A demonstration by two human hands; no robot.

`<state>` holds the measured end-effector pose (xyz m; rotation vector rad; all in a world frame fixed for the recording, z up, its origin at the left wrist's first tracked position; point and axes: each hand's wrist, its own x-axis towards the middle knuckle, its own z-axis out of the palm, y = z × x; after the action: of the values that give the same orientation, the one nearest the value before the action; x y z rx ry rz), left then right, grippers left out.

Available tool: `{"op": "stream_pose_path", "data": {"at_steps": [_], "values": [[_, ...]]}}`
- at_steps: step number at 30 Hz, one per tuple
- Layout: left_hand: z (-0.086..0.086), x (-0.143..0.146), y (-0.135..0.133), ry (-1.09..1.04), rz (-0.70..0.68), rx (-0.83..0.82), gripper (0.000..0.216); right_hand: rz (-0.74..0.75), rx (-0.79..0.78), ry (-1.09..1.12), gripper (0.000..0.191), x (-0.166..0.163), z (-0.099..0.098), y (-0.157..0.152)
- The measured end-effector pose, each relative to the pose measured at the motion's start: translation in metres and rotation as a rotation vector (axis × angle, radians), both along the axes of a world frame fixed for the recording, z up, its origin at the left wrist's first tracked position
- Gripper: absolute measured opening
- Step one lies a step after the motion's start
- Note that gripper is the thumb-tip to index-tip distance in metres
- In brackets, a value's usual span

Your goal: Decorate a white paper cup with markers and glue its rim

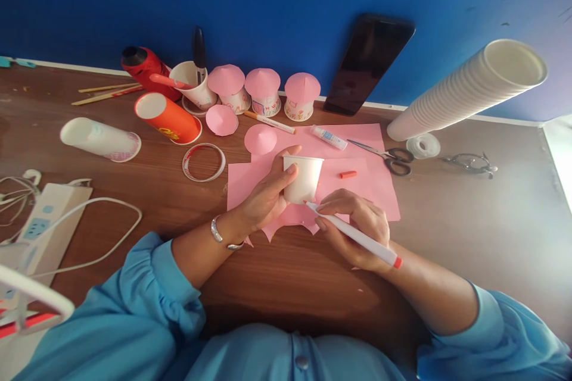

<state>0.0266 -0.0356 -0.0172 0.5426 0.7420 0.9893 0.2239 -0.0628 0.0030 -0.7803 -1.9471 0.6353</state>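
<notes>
My left hand [270,190] is closed around a plain white paper cup [306,180], thumb on its near side and fingers behind. In my right hand [357,223] is a white felt-tip pen [360,234] with a red end, its red tip at the cup's lower edge. Whether the tip touches the cup I cannot tell. Under both hands lie pink paper sheets [379,190] with curved cutouts along the near edge. A small red pen cap [348,174] rests on the paper, right of the cup.
Cups with pink cone roofs [302,88] stand along the blue wall. Scissors [397,161], a glue stick [328,137], an orange-capped pen [270,122] and a tape roll [423,146] lie nearby. A tall cup stack [465,92] leans right; a phone [369,62] leans behind. A power strip [44,226] is left.
</notes>
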Motion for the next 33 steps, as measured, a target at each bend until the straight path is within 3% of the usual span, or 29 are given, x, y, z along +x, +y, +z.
{"op": "stream_pose_path", "data": {"at_steps": [21, 33], "values": [[0.0026, 0.0018, -0.0022, 0.030, 0.014, -0.002, 0.065, -0.037, 0.024, -0.013, 0.019, -0.0006, -0.0003, 0.0009], [0.0036, 0.0010, -0.0026, 0.065, -0.017, 0.057, 0.066, -0.088, 0.133, -0.075, 0.018, -0.0001, 0.0015, -0.0004]]}}
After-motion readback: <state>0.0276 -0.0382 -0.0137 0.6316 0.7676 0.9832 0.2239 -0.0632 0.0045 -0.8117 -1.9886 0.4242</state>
